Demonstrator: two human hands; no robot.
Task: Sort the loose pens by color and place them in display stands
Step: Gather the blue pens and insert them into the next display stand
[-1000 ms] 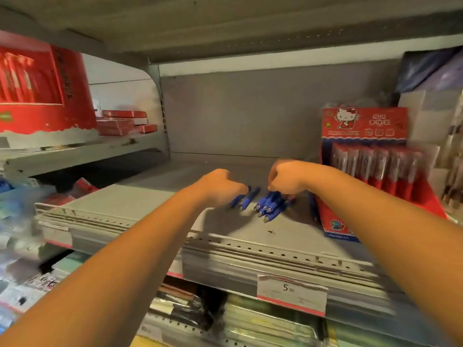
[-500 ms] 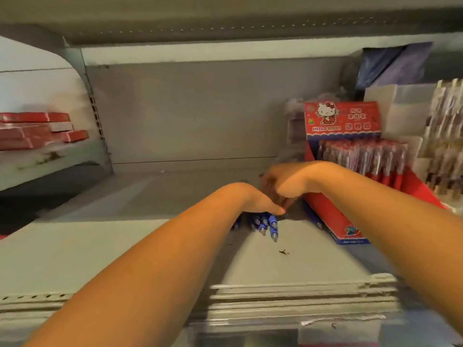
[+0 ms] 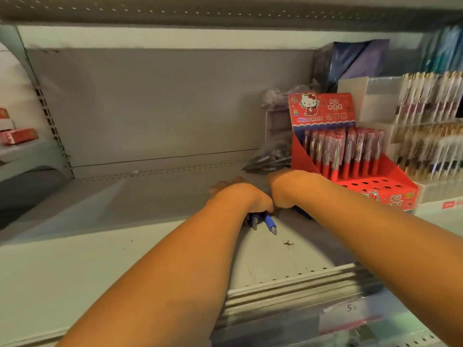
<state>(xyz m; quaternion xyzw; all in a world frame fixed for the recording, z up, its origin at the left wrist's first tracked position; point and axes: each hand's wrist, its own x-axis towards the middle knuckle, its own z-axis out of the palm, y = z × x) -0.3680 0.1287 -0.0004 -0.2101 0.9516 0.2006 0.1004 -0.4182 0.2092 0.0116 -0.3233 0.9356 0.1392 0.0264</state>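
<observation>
The left hand (image 3: pixel 240 196) lies knuckles-up over a small bundle of blue pens (image 3: pixel 270 223) on the grey metal shelf (image 3: pixel 125 246); its grip is clamped on the bundle, the thumb side curled down against the barrels, and only the clear-tipped ends stick out from under the heel of the hand, pointing toward the camera. The right hand (image 3: pixel 288 190) is just beside it, touching it at the knuckles; its fingers are tucked under and hidden, so I cannot tell whether its grip holds anything.

Just to the right of the hands stands a red Hello Kitty display stand (image 3: pixel 390 186); its back row holds upright red pens (image 3: pixel 345 151) in clear wrappers, and the front tier shows open round holes. Behind the right hand, against the stand's left side, lies a clear bag of dark pens (image 3: pixel 270 159). Further right, a white rack (image 3: pixel 431 136) carries rows of pale pens. A dark speck of debris (image 3: pixel 288 243) sits on the shelf near the pen tips; a price label (image 3: pixel 350 309) hangs on the front rail; red boxes (image 3: pixel 18 136) rest on the neighbouring shelf at far left.
</observation>
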